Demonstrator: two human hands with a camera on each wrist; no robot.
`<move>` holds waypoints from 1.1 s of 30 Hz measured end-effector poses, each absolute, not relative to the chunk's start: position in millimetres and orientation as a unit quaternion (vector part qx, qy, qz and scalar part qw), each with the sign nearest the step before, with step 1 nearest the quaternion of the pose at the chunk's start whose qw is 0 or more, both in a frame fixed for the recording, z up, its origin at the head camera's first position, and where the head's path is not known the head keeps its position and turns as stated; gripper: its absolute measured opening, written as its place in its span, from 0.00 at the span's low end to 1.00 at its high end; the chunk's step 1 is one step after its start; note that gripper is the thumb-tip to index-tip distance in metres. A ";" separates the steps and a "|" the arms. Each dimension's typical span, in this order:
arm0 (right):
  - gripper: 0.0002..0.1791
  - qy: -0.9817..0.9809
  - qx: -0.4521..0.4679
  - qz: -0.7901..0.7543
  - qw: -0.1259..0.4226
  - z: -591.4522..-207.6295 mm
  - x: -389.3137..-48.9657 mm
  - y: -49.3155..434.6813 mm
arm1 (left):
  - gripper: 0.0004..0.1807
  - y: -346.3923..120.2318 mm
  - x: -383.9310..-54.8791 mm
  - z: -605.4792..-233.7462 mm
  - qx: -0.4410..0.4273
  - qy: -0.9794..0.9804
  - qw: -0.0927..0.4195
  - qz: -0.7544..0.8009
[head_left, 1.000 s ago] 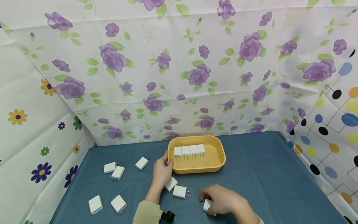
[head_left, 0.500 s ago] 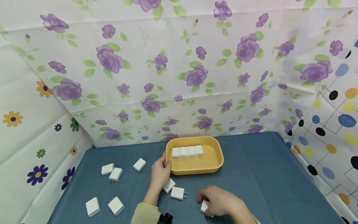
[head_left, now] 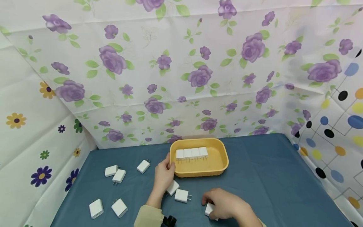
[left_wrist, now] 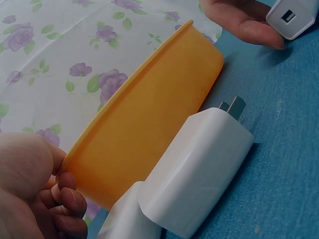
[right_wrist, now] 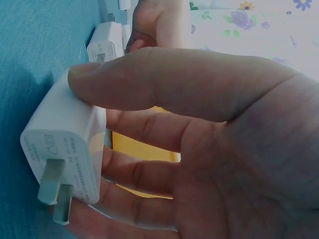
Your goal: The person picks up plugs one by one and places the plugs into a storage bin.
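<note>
My left hand [head_left: 164, 173] grips the left rim of a yellow plastic tray [head_left: 198, 173], thumb and curled fingers at the edge in the left wrist view. Inside the tray, several white charger plugs [head_left: 195, 153] stand in a row, prongs toward me. In front of the tray, my right hand [head_left: 225, 203] pinches a white charger plug [right_wrist: 65, 124] low at the cloth, thumb on one side and fingers on the other. Its two prongs show in the right wrist view, and its USB port faces the left wrist camera. Two more plugs [head_left: 181, 195] lie beside my left forearm.
Several loose white charger plugs [head_left: 119, 208] lie on the blue tablecloth [head_left: 263, 176] to the left. A flowered sheet [head_left: 175, 78] hangs behind the table, and patterned sheets flank both sides.
The view shifts slightly left and back. Both hands keep their places, the left on the tray rim and the right at the charger plug.
</note>
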State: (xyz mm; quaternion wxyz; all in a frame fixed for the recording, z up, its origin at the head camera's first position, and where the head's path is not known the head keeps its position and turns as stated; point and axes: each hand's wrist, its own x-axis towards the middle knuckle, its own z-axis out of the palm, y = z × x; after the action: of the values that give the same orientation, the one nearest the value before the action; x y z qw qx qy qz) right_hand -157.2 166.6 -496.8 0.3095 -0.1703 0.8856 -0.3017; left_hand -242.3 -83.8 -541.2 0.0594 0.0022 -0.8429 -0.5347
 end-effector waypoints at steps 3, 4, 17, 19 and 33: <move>0.17 0.888 -0.173 -0.295 0.307 -496.2 -159.7 166.0 | 0.27 -85.1 -243.6 -539.7 0.002 -0.841 0.064 -0.537; 0.17 0.889 -0.176 -0.293 0.306 -496.2 -160.6 165.9 | 0.27 -85.5 -244.0 -539.1 0.002 -0.840 0.065 -0.538; 0.18 0.870 -0.194 -0.338 0.303 -500.6 -160.8 167.5 | 0.27 -88.7 -244.3 -534.6 -0.002 -0.835 0.062 -0.546; 0.18 0.870 -0.198 -0.336 0.303 -501.5 -161.6 167.4 | 0.27 -89.7 -244.6 -534.2 -0.003 -0.836 0.062 -0.545; 0.14 0.846 -0.233 -0.389 0.282 -493.6 -161.8 179.8 | 0.27 -88.3 -242.1 -540.3 -0.001 -0.839 0.053 -0.542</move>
State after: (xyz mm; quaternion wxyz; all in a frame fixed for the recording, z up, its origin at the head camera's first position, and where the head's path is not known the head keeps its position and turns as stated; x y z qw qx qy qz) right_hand -161.8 179.8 -493.6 0.2820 -0.2329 0.8457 -0.3886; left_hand -242.1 -88.3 -540.3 0.0527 -0.0008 -0.8388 -0.5419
